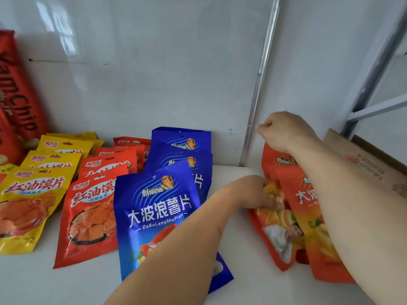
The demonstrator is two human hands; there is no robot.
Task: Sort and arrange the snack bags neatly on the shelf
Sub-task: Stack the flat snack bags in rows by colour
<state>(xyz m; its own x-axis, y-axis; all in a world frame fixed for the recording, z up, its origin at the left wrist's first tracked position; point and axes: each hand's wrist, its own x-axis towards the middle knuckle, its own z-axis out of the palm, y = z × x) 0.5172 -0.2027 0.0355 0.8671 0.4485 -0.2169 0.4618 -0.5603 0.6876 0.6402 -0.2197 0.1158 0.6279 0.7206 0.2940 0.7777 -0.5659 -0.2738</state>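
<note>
Nearest, the left hand (253, 192) grips the rear orange bag's (273, 225) lower left side while the right hand (284, 130) pinches its top edge, its long axis running back along the shelf (33, 280).

Blue bags (154, 216): I see glossy plastic film, creased, catching light.
Orange bags (275, 227): same shiny film, crinkled where my left hand (259, 194) presses in.
Red bags (88, 216) and yellow bags (28, 205): slick printed plastic.
Shelf (44, 282): smooth white, faint sheen.
Back wall (154, 62): I read it as a glossy white panel with reflections.
Post (259, 84): bare, brushed-looking metal.
Carton (363, 166): matt brown cardboard.
</note>
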